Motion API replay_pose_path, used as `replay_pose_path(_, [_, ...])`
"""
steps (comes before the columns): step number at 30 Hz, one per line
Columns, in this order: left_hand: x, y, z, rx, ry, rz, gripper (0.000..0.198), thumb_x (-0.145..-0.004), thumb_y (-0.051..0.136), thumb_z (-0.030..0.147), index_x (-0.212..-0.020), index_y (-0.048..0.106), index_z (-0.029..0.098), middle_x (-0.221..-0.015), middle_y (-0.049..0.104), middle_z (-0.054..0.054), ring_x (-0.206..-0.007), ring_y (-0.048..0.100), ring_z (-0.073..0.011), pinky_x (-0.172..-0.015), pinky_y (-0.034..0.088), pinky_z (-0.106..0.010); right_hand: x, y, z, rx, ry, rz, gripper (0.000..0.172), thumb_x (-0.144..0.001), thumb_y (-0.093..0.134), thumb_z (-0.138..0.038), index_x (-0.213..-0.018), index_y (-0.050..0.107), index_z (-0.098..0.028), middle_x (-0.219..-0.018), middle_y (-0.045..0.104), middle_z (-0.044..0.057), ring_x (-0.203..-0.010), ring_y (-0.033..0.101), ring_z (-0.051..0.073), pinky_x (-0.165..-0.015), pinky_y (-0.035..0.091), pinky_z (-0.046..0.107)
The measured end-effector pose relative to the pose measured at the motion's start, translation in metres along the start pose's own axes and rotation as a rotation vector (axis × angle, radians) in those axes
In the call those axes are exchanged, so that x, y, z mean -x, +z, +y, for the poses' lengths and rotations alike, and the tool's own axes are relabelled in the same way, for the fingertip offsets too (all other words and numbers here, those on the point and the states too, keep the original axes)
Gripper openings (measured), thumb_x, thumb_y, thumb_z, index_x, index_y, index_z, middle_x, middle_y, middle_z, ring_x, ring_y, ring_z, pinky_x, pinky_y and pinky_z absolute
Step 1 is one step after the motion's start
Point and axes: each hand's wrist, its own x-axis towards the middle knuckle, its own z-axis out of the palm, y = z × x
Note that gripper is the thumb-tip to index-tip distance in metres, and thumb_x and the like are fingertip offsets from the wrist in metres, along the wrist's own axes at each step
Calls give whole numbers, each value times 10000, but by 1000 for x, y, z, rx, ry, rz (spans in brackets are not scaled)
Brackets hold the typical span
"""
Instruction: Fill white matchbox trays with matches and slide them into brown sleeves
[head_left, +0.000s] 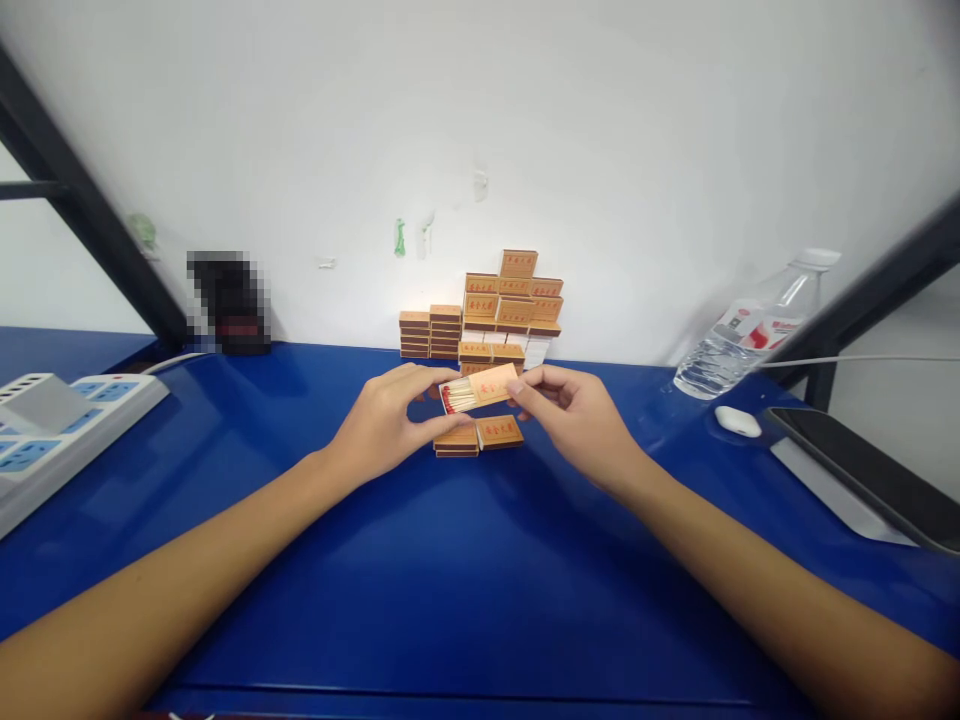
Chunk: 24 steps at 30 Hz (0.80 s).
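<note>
Between my two hands is a partly slid-open matchbox (493, 384), its tray drawn out to the left with red-tipped matches (458, 395) showing. My left hand (382, 420) has its thumb and fingers around the open tray end. The sleeve's right end is pinched by my right hand (574, 415), thumb on top and fingers partly hidden behind. Just below lie closed matchboxes (500, 431) on the blue table, in two low piles side by side; my left thumb overlaps the left pile.
Against the wall stand stacked matchboxes (517, 264), with lower piles (445, 330) to their left. A tilted water bottle (750, 330), white earphone case (738, 421) and phone (870, 475) are at right. A power strip (112, 415) lies at left, before a pixelated dark object (232, 305).
</note>
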Motion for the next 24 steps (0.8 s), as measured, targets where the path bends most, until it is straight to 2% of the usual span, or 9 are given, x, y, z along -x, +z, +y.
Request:
replay_pose_path(3, [1, 0, -8, -44, -43, 11, 385, -883, 823, 385, -1202, 702, 207, -985, 773, -28, -792, 687, -162, -731, 576, -297, -10, -12, 7, 17, 83, 108, 309, -872, 716, -483, -799, 701, -183, -772, 702, 40, -725, 645, 174, -668, 526, 299])
replay_pose_path(6, [0, -3, -16, -86, -112, 11, 423, -880, 814, 397, -1242, 682, 220, -991, 776, -24, -816, 697, -178, -764, 578, -323, -22, -30, 17, 146, 176, 176, 208, -889, 649, -380, -811, 667, -188, -740, 708, 38, -687, 649, 167, -617, 498, 271])
replay_pose_path(9, [-2, -8, -25, -90, -207, -48, 468, -872, 810, 402, -1273, 645, 227, -1028, 786, -22, -909, 726, -206, -820, 585, -349, -32, -49, 31, 475, 262, 41, 104, -883, 607, -289, -879, 649, -195, -767, 737, 39, -666, 657, 167, -600, 472, 263])
replay_pose_path(12, [-4, -11, -29, -81, -236, -99, 393, -880, 794, 415, -1191, 654, 221, -1098, 782, -36, -931, 728, -210, -815, 584, -351, -34, -59, 39, 668, 277, -22, 119, -813, 696, -284, -876, 668, -187, -857, 752, 70, -736, 663, 200, -643, 450, 286])
replay_pose_path(14, [-3, -12, -26, -73, -203, -124, 335, -895, 777, 427, -1142, 669, 228, -1103, 772, -34, -914, 716, -202, -813, 579, -350, -32, -60, 38, 748, 241, -4, 167, -793, 731, -302, -898, 681, -183, -974, 752, 101, -851, 666, 232, -703, 438, 300])
replay_pose_path(17, [-2, -10, -20, -58, -148, -168, 314, -914, 753, 448, -1146, 690, 246, -1084, 758, -31, -902, 696, -199, -815, 569, -354, -27, -54, 28, 901, 178, -27, 191, -858, 683, -353, -961, 688, -193, -1070, 749, 106, -925, 673, 241, -736, 430, 302])
replay_pose_path(21, [-2, -10, -22, -57, -159, -164, 332, -907, 754, 467, -1140, 715, 235, -1064, 762, -44, -878, 695, -206, -801, 563, -361, -23, -48, 18, 1030, 250, -84, 198, -949, 584, -375, -987, 680, -206, -1053, 765, 92, -940, 706, 246, -724, 442, 305])
replay_pose_path(24, [-2, -11, -31, -69, -227, -172, 353, -895, 759, 506, -1126, 736, 239, -1072, 774, -48, -870, 703, -220, -803, 565, -375, -22, -50, 19, 1099, 312, -73, 268, -968, 574, -403, -1058, 662, -166, -1122, 749, 164, -1009, 717, 318, -752, 465, 346])
